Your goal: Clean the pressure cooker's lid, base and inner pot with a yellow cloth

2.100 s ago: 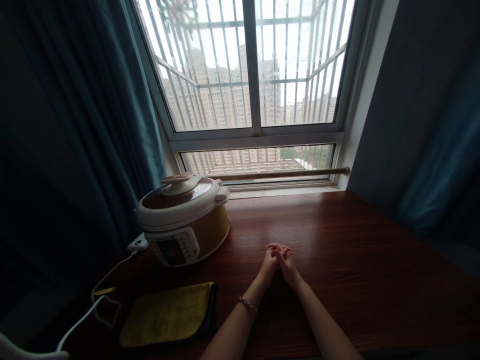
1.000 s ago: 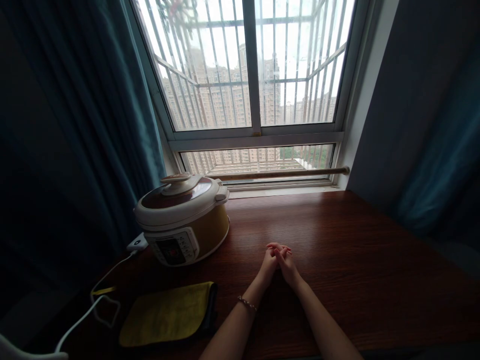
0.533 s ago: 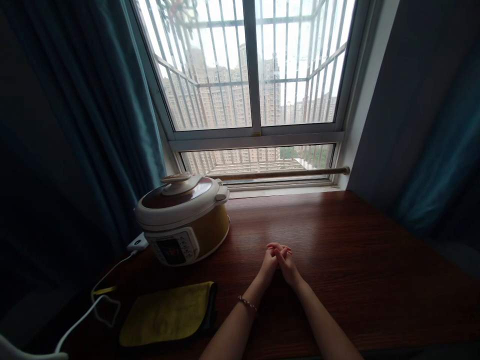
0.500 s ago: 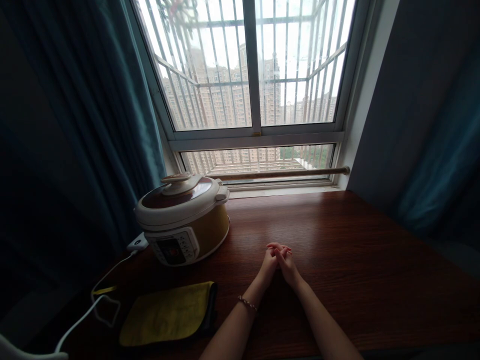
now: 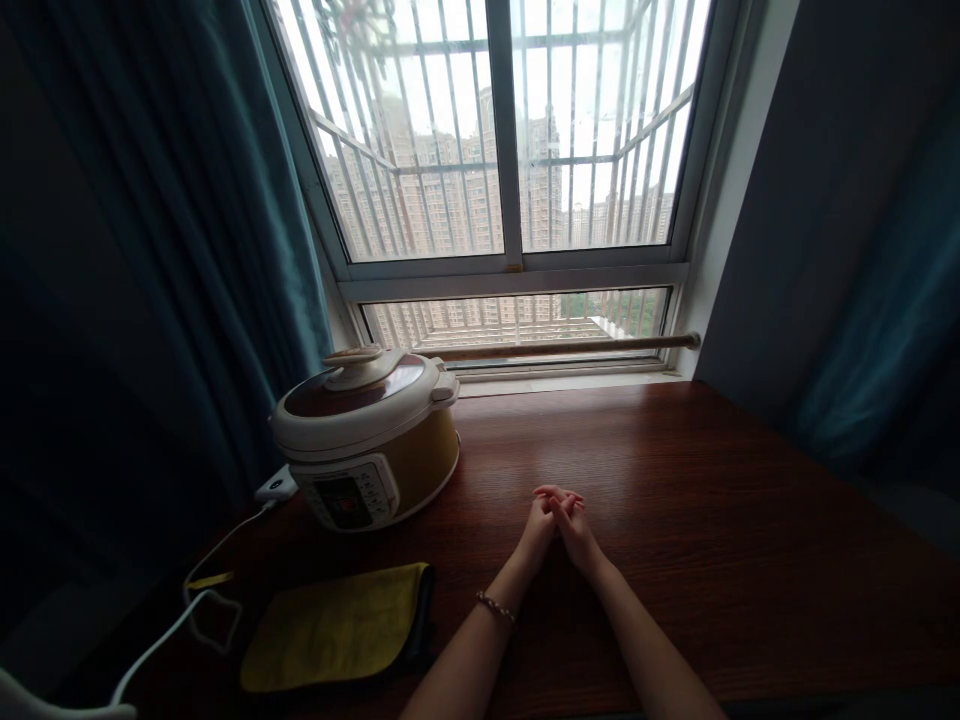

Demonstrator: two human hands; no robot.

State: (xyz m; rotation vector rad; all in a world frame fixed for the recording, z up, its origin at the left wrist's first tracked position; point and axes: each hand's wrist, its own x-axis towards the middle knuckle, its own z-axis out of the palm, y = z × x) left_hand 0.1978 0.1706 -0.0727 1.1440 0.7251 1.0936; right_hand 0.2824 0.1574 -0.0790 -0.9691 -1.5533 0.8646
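Brown table (image 5: 675, 490) beneath, my left hand (image 5: 537, 528) and right hand (image 5: 577, 532) clasp each other, cooker (image 5: 367, 440) at ten o'clock.

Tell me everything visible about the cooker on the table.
The cooker is squat and rounded, with a yellowish body and white, plastic-looking trim. Its white-rimmed lid is on, with a dark glossy top and a raised handle; a lug juts out at right. A control panel with a dark screen faces the near side; its markings are unreadable. It stands upright on the wooden table, apart from the left hand.
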